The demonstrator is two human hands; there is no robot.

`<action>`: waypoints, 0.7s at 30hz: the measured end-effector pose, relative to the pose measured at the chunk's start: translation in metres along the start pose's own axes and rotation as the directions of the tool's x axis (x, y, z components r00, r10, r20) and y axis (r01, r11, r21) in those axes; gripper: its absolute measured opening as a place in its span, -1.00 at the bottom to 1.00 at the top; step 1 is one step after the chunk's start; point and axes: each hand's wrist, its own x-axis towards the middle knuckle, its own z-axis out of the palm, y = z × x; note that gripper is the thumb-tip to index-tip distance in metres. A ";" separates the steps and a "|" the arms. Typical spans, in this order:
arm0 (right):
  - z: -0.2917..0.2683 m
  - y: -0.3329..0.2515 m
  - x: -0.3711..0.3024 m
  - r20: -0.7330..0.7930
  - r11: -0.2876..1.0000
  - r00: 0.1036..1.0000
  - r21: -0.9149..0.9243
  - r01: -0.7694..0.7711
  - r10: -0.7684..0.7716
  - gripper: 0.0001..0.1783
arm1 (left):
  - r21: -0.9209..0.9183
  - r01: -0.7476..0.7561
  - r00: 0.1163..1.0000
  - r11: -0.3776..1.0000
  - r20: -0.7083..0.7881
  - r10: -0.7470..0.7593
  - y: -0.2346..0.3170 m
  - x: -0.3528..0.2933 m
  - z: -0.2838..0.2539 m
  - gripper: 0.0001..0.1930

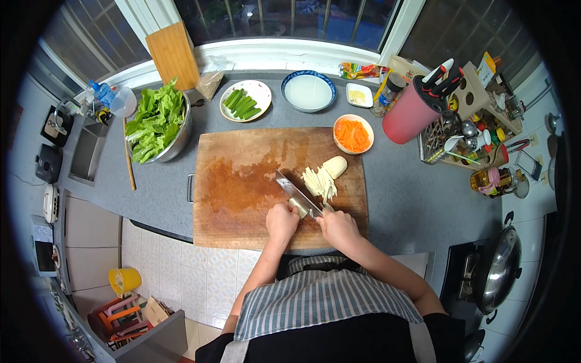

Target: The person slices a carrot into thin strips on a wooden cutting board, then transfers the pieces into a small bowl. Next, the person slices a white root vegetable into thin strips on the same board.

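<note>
Pale slice [298,209] pinned under left hand [282,220]; right hand [338,227] grips cleaver [296,192].

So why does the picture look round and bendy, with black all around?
Head view: a fisheye lens bends straight lines near the rim, so the counter edge and window frame curve, and black corners ring the circle. The middle is sharp and evenly lit: cutting board, knife, both hands. The metal bowl shows a little glare.
</note>
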 end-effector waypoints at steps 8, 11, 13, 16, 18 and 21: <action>0.016 0.000 0.014 -0.101 0.998 0.995 0.064 0.004 0.003 -0.68 | 0.071 -0.035 0.999 0.997 0.018 0.034 0.006 0.001 0.001 -0.78; 0.006 0.001 0.008 -0.084 0.999 0.996 0.053 -0.002 0.007 -0.68 | 0.088 -0.031 1.000 0.996 0.001 0.031 0.006 0.000 0.003 -0.75; 0.000 0.002 0.001 -0.052 0.999 0.999 0.042 -0.006 0.008 -0.69 | 0.097 -0.045 0.999 0.994 -0.013 0.047 0.006 0.000 0.004 -0.74; -0.004 0.004 -0.003 0.001 1.000 1.000 -0.017 0.003 -0.003 -0.71 | 0.078 -0.027 1.000 0.997 -0.010 0.028 0.014 -0.004 -0.002 -0.73; -0.005 0.001 -0.004 0.012 1.000 1.000 -0.027 -0.008 0.009 -0.71 | 0.085 -0.019 1.000 0.996 -0.011 0.020 0.011 -0.003 0.001 -0.72; -0.010 -0.005 -0.009 0.040 0.998 0.999 -0.060 -0.003 0.005 -0.71 | 0.081 -0.006 1.000 0.997 -0.003 0.006 0.012 -0.004 0.000 -0.72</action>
